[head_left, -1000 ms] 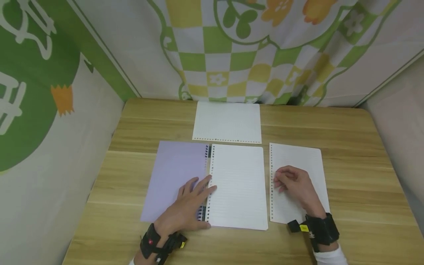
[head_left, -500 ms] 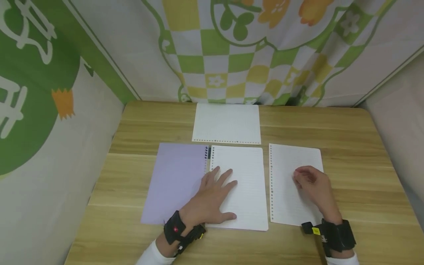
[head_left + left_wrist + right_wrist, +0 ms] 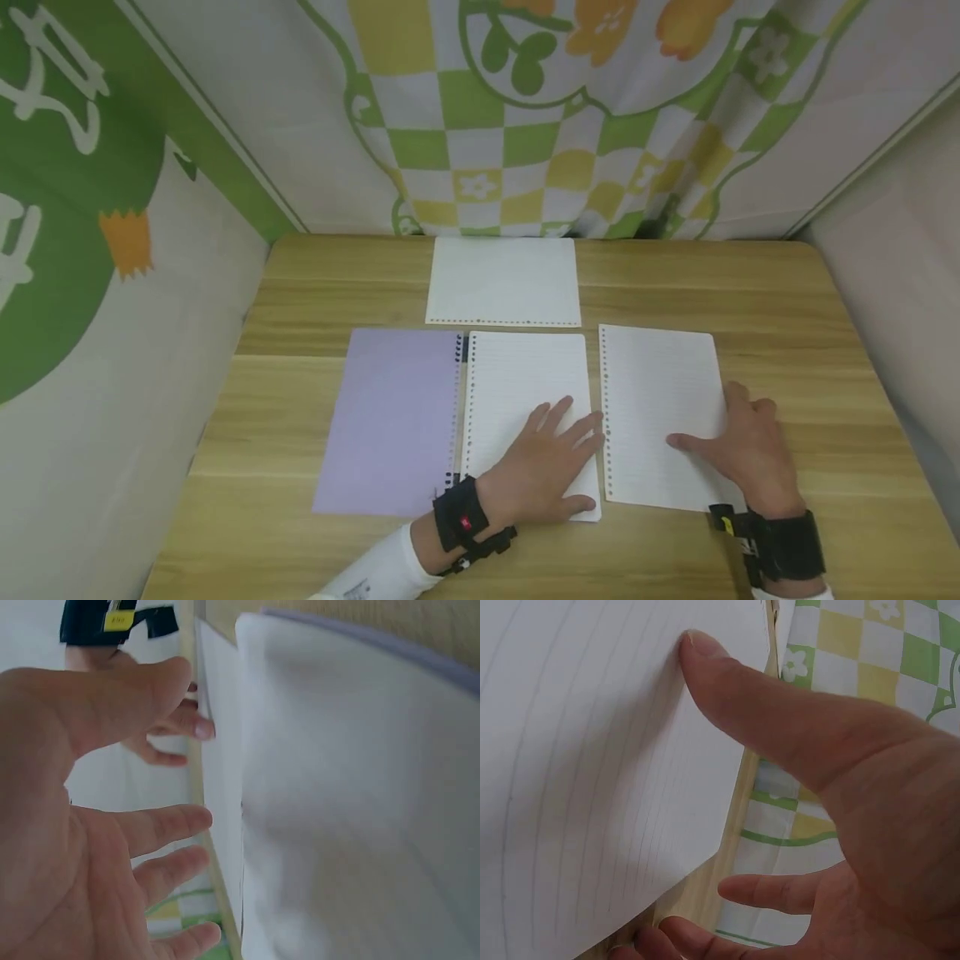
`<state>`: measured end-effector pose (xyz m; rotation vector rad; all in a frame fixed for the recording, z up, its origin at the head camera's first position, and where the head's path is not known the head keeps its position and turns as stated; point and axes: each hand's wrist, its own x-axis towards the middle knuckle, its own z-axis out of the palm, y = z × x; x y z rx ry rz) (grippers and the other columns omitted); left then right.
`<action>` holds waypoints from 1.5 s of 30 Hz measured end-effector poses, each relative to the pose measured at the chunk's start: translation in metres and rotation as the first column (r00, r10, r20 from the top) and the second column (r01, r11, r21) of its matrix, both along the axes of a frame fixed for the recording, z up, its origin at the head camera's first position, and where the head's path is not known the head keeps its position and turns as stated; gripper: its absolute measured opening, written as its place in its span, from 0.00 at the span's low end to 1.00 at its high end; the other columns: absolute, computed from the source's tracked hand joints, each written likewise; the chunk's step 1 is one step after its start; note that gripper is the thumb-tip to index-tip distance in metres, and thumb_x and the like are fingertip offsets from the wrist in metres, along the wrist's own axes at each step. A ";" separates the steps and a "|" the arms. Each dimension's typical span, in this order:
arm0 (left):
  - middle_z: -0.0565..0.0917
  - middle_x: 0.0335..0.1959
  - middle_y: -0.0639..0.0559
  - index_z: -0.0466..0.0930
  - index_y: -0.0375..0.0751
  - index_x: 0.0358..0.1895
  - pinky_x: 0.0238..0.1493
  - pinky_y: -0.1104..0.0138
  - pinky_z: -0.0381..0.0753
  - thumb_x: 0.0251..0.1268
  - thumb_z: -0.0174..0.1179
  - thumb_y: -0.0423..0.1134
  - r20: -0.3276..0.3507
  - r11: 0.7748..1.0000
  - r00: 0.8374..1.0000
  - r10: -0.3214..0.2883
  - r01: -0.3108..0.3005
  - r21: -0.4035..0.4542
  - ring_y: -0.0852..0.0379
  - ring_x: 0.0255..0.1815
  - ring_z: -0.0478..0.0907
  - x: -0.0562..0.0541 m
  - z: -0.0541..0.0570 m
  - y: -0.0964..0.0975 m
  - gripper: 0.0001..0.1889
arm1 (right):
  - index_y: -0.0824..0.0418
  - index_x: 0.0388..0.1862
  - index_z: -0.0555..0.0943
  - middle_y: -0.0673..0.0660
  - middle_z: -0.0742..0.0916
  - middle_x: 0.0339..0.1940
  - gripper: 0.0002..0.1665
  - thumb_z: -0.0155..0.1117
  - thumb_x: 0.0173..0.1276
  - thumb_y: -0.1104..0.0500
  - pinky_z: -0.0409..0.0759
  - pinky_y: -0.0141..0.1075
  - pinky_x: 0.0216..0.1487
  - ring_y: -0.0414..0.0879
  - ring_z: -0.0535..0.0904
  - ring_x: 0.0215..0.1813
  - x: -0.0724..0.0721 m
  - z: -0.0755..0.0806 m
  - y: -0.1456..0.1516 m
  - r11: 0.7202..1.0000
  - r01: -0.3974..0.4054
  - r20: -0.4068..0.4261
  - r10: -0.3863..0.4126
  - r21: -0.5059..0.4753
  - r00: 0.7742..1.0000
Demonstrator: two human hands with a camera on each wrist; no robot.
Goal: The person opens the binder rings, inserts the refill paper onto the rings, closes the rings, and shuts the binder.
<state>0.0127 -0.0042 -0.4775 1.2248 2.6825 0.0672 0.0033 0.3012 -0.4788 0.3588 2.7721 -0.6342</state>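
The left hand (image 3: pixel 542 471) is held spread over a white, ruled, hole-punched page (image 3: pixel 521 377), the right hand (image 3: pixel 748 454) spread at the outer edge of the white, ruled, rectangular paper sheet (image 3: pixel 656 387) beside it. That edge is best pinched lightly, uncreased.

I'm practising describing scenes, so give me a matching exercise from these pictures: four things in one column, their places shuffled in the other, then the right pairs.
Things:
1. Purple cover
2. Sideways page
3. Left hand
4. Right hand

Places:
A. Over the middle page
B. Closest to the curtain
C. At the outer edge of the rightmost page
D. Leftmost in the front row

Right pairs: 1-D, 2-B, 3-A, 4-C
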 end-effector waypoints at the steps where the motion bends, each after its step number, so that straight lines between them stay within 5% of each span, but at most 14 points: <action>1: 0.61 0.87 0.55 0.69 0.55 0.80 0.83 0.48 0.62 0.69 0.60 0.73 -0.018 1.000 1.000 -0.016 0.016 -0.008 0.41 0.86 0.57 0.002 -0.002 0.004 0.43 | 0.82 0.79 0.56 0.91 0.67 0.64 0.78 0.87 0.50 0.34 0.79 0.71 0.50 0.80 0.72 0.58 0.000 0.000 0.001 1.000 0.002 0.010 -0.002 0.000 1.000; 11: 0.62 0.86 0.58 0.68 0.60 0.81 0.83 0.51 0.61 0.74 0.55 0.72 -0.015 0.995 0.997 -0.075 0.074 -0.071 0.44 0.86 0.56 0.016 -0.014 0.023 0.38 | 0.85 0.73 0.59 0.88 0.73 0.57 0.74 0.89 0.49 0.38 0.80 0.69 0.48 0.79 0.73 0.56 -0.003 -0.001 0.009 1.000 0.007 0.024 -0.007 -0.022 1.000; 18: 0.63 0.86 0.58 0.68 0.59 0.81 0.83 0.51 0.62 0.74 0.56 0.71 -0.019 0.995 0.997 -0.070 0.069 -0.068 0.43 0.86 0.57 0.017 -0.011 0.023 0.38 | 0.79 0.68 0.70 0.74 0.83 0.48 0.47 0.73 0.71 0.42 0.77 0.43 0.35 0.63 0.80 0.46 -0.002 -0.007 0.029 0.991 0.094 0.043 -0.090 -0.091 0.995; 22: 0.62 0.86 0.58 0.67 0.60 0.81 0.83 0.51 0.63 0.74 0.56 0.71 -0.018 0.995 0.997 -0.070 0.069 -0.075 0.43 0.86 0.57 0.017 -0.009 0.023 0.38 | 0.74 0.64 0.78 0.71 0.88 0.50 0.35 0.65 0.78 0.43 0.76 0.37 0.35 0.59 0.83 0.47 0.000 -0.014 0.045 0.973 0.138 0.042 -0.133 -0.183 0.990; 32: 0.61 0.87 0.55 0.67 0.58 0.82 0.83 0.50 0.62 0.78 0.54 0.68 0.039 0.998 0.998 -0.052 0.053 -0.020 0.43 0.86 0.56 0.012 -0.013 0.020 0.36 | 0.71 0.70 0.77 0.70 0.89 0.57 0.42 0.63 0.78 0.36 0.82 0.40 0.46 0.61 0.84 0.56 0.000 -0.019 0.065 0.918 0.247 0.159 -0.206 -0.309 0.966; 42: 0.67 0.84 0.50 0.70 0.51 0.79 0.80 0.49 0.67 0.81 0.56 0.61 0.056 0.990 0.998 -0.033 0.025 0.136 0.39 0.83 0.61 -0.006 -0.014 0.009 0.32 | 0.71 0.66 0.80 0.71 0.86 0.57 0.36 0.63 0.80 0.40 0.81 0.34 0.38 0.57 0.81 0.52 0.001 -0.015 0.066 0.936 0.212 0.085 -0.196 -0.280 0.977; 45: 0.67 0.84 0.49 0.70 0.50 0.79 0.81 0.48 0.66 0.82 0.55 0.59 0.106 0.985 0.994 -0.018 0.000 0.171 0.38 0.84 0.60 -0.013 -0.013 0.004 0.31 | 0.71 0.65 0.80 0.69 0.86 0.57 0.36 0.63 0.80 0.39 0.79 0.34 0.39 0.54 0.80 0.52 0.001 -0.016 0.068 0.939 0.212 0.065 -0.202 -0.272 0.977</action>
